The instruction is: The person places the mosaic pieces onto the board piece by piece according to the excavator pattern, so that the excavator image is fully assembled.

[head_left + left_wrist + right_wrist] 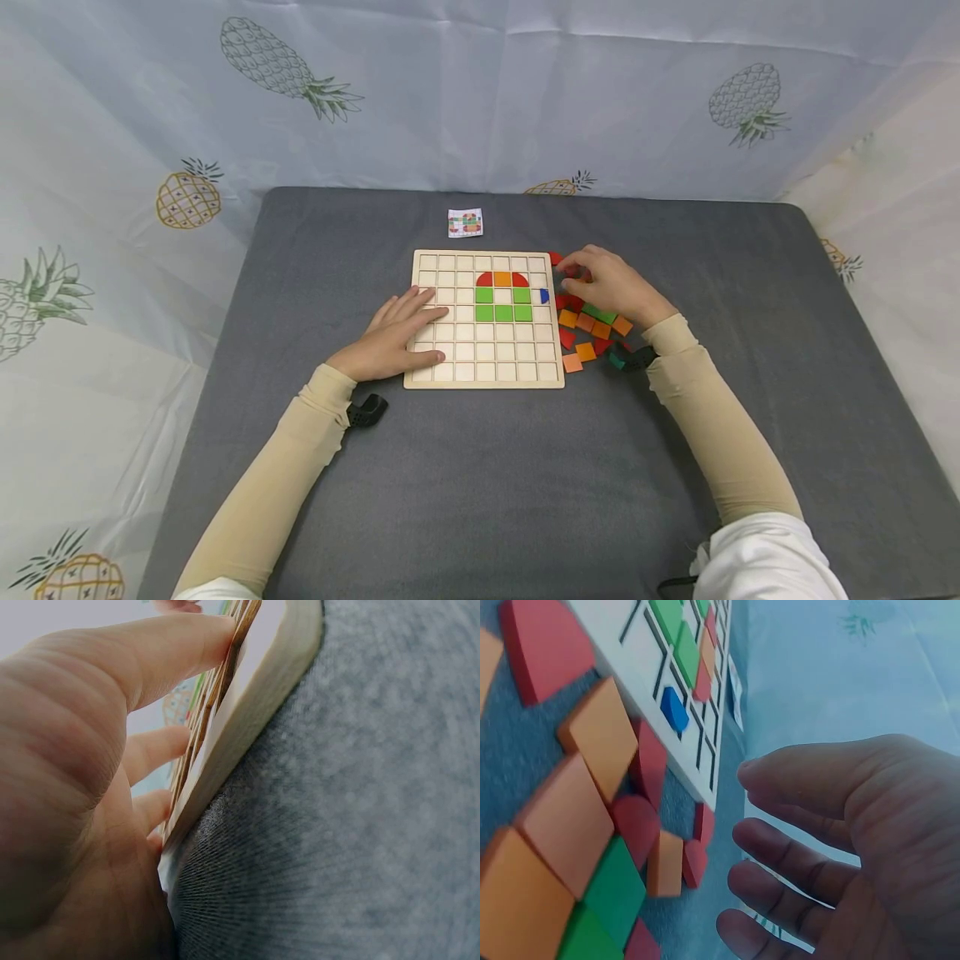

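Observation:
A light wooden grid board [457,382] lies on the grey table. My left hand [390,337] rests on its left edge with the fingers spread; in the left wrist view the thumb [172,656] touches the rim. Set in the grid are several green squares [503,313], an orange square [502,279] between two rounded red pieces [484,280], and a small blue piece [675,709] near the right side. My right hand [611,279] is over loose pieces beside the board, fingers loosely bent, with nothing visible between thumb and fingertips.
Loose orange squares [585,352], red pieces [567,338] and green pieces [600,313] lie scattered along the board's right side. A small printed pattern card [465,223] lies behind the board. A pineapple-print cloth [465,108] hangs beyond the table's far edge.

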